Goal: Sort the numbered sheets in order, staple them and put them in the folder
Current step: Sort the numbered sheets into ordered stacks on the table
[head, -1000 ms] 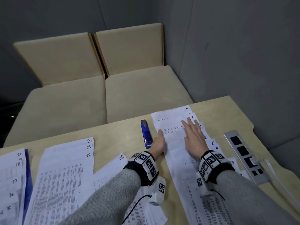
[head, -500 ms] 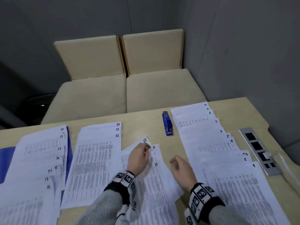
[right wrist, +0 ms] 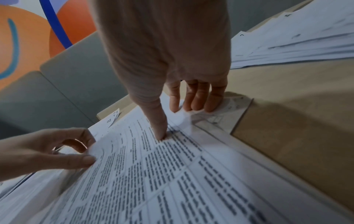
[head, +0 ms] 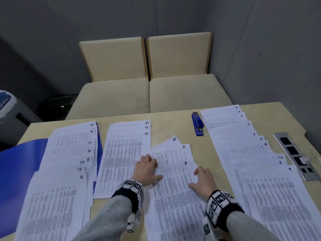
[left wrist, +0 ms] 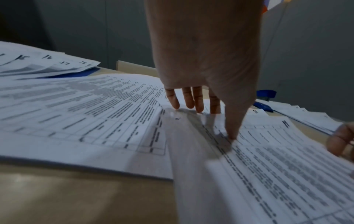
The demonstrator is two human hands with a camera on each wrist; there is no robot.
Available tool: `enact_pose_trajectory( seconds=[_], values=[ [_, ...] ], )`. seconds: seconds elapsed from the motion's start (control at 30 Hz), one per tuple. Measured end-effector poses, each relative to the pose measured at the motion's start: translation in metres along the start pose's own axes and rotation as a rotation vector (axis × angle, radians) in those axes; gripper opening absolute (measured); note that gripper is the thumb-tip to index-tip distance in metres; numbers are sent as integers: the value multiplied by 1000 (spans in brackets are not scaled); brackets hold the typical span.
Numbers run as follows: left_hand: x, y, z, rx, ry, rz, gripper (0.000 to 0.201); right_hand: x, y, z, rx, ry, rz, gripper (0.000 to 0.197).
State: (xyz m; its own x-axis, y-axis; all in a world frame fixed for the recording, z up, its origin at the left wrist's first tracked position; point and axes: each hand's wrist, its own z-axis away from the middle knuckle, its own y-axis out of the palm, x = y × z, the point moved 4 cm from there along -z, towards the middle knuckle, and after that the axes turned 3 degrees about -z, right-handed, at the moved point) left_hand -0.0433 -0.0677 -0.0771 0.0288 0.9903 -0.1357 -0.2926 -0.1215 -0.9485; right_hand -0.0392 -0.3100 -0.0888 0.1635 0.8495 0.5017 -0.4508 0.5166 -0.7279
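Sheet 11 (head: pixel 175 188) lies nearest me in the middle of the table, on top of sheets 21 (head: pixel 173 153) and 25 (head: pixel 171 141). My left hand (head: pixel 147 169) holds its left edge, thumb on top (left wrist: pixel 231 133) and fingers past the edge. My right hand (head: pixel 203 178) holds its right edge the same way, thumb pressed on the print (right wrist: pixel 160 130). Sheets 12–20 (head: pixel 66 162) are fanned over the blue folder (head: pixel 15 171) at the left. Sheets 22–24 (head: pixel 125 153) lie beside them, and sheets 1–10 (head: pixel 243 146) are fanned at the right. The blue stapler (head: pixel 197 124) sits at the far edge.
A metal socket panel (head: pixel 295 155) is set into the table at the right. Two beige seats (head: pixel 147 94) stand beyond the far edge. A grey machine (head: pixel 8 115) sits off the table's left corner. Bare tabletop (head: pixel 173 126) shows between the fans.
Both hands left the 1–10 fan near the stapler and came back toward me to the middle sheets. They now hold sheet 11 by its two side edges.
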Motion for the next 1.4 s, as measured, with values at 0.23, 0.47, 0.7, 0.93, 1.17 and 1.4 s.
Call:
enact_pose_trajectory(
  seconds=[0.23, 0.47, 0.7, 0.93, 1.17, 1.4],
  values=[
    [-3, -8, 1, -68, 68, 145, 25, 7, -9, -11, -96, 28, -241, 56],
    [7, -19, 4, -222, 7, 194, 28, 17, -1, -25, -63, 16, -292, 23],
    [52, -5, 2, -112, -232, 193, 52, 9, 0, -23, 31, 10, -323, 25],
    [50, -2, -8, -38, -169, 120, 55, 11, -1, -18, 48, -15, -263, 22],
    [46, -11, -11, -90, -198, 164, 54, 11, -4, -13, 41, -12, -336, 20],
    [43, -13, 29, -82, -361, 1021, 57, 11, -14, -19, -36, 109, -752, 22]
  ],
)
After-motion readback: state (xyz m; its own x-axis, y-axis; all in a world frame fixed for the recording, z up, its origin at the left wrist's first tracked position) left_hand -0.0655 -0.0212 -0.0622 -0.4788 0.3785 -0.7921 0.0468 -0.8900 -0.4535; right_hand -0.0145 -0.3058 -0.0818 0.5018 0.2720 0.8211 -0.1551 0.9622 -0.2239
